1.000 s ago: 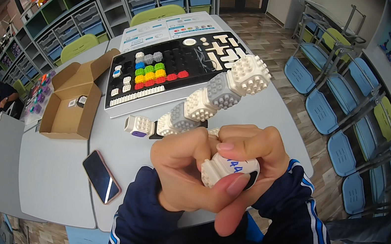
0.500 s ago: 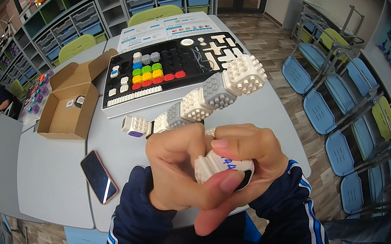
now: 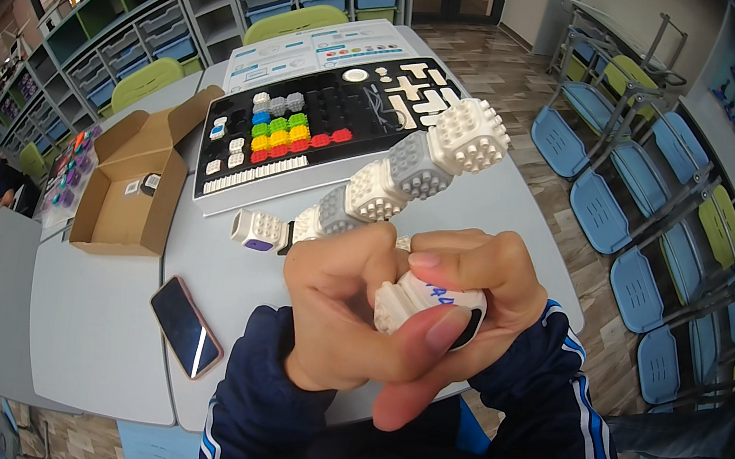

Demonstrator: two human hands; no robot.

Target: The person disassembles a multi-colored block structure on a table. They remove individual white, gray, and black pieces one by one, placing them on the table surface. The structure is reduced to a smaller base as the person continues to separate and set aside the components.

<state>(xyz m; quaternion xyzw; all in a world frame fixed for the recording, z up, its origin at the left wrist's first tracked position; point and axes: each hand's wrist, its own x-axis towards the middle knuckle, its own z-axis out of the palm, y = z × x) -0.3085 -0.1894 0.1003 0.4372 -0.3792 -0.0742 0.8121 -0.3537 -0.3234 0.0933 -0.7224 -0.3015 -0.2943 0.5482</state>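
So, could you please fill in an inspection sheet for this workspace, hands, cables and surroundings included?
Surface: pale grey table with visible seams.
Things in hand: white block with blue writing and a dark patch.
Other pieces: studded blocks, white and grey, in a line; tray of coloured blocks.
Clutter: phone; open cardboard box.
Hands: left hand and right hand both grip the white block.
Cables: thin cords, apparently, inside the tray.
Surroundings: chairs right; shelves behind; people far left.
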